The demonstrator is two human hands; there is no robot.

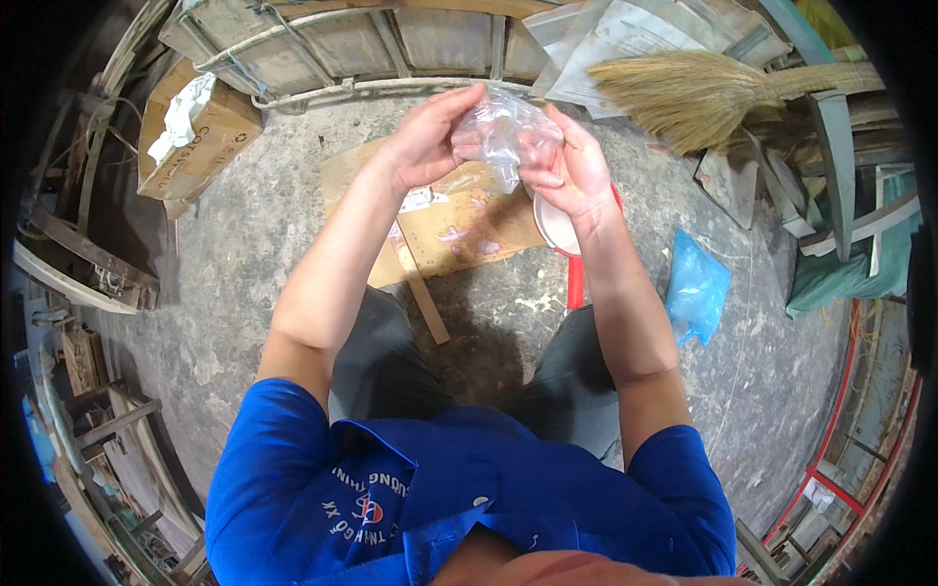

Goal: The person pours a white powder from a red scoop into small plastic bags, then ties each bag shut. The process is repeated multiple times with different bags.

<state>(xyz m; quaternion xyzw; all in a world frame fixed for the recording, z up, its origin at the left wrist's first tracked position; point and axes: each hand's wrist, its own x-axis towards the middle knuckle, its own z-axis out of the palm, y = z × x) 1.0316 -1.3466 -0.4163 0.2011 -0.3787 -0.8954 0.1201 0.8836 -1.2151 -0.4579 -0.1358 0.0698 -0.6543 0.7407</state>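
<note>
Out in front of me, above the floor, my left hand (427,135) and my right hand (575,168) hold a crumpled clear plastic bag (500,125) between them. Fingers of both hands curl against its sides, and the film bunches up in the middle. Whether anything is inside the bag, I cannot make out. Below it lies a flat brown cardboard sheet (503,227) with pinkish-purple smears. A thin wooden stick (426,305) rests across its near edge. Partly hidden under my right wrist is a round white container (555,230), beside a red strip (575,285).
A blue plastic bag (698,285) lies on the concrete floor right of my forearm. At the far right is a straw broom (684,96) near plastic-covered papers (625,49). A cardboard box (217,146) holding white cloth stands far left. Frames and racks (430,44) line the sides.
</note>
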